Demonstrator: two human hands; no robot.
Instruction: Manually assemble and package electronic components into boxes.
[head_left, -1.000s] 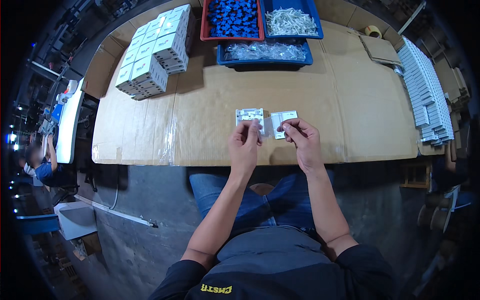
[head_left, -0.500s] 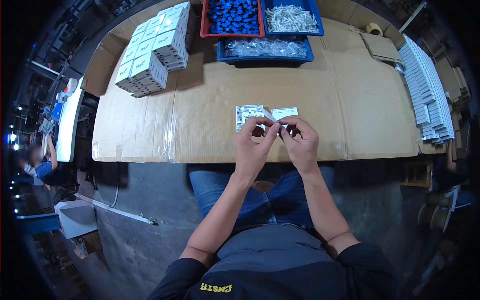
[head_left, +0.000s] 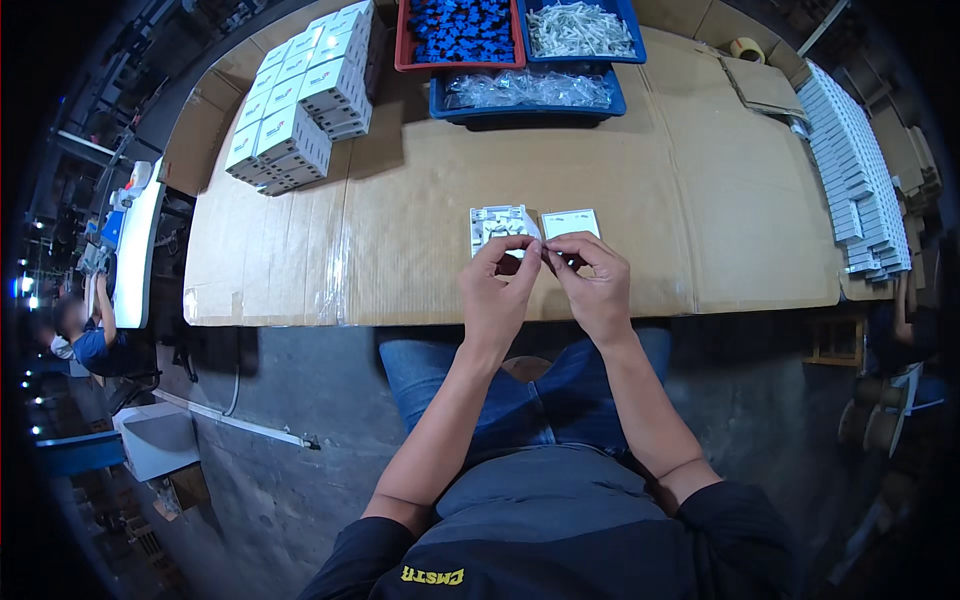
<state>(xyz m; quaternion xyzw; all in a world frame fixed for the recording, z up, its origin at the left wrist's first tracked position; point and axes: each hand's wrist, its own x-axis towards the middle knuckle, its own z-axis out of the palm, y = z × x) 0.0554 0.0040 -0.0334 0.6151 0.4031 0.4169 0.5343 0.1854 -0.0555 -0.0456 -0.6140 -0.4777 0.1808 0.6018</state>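
Surface: cardboard-covered table (head_left: 420,200) fills the upper half of the frame, above a dark grey floor; the person's blue-jeaned lap sits at the lower centre.
Left hand (head_left: 497,290): raised at the table's near edge, centre of the frame, forearm rising from the lower edge, wrist straight, thumb and fingers curled shut in a pinch on a small pale part (head_left: 540,250).
Right hand (head_left: 592,285): just right of the left, fingertips nearly meeting it, pinched closed on the same small part; what the part is cannot be told.
White plastic piece (head_left: 497,226): lies flat on the table just above the left hand's fingertips.
White flat plate (head_left: 570,222): just right of that piece, above the right hand.
Trays: red tray (head_left: 457,35) of blue parts, blue tray (head_left: 584,25) of white parts, top centre.
White boxes (head_left: 295,100): stacked, upper left.
Flat white packs (head_left: 850,170): rowed along the right edge.
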